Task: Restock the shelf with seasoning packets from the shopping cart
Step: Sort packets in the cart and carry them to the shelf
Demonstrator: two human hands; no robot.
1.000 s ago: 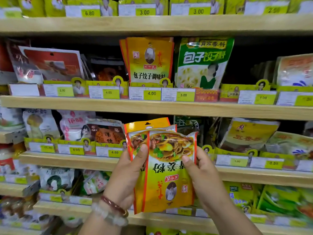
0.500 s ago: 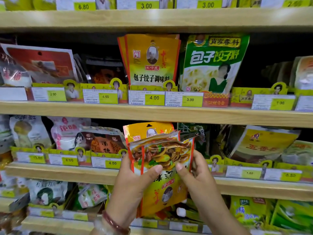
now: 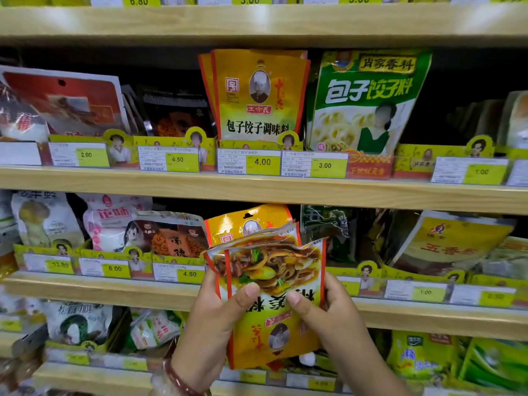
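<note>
Packets (image 3: 274, 284) hide both hands' fingers behind them; thumbs of left hand (image 3: 208, 324) and right hand (image 3: 328, 318) pinch their fronts, before the wooden shelf's (image 3: 114, 292) front edge.

- Two hands are seen: a left hand (image 3: 211, 324) and a right hand (image 3: 331, 312).
- At least two overlapping seasoning packets (image 3: 274, 284) are held; the exact number cannot be told.
- Four wooden shelf boards (image 3: 257, 190) are counted.
- One green dumpling-seasoning packet (image 3: 368, 101) is seen.
</note>
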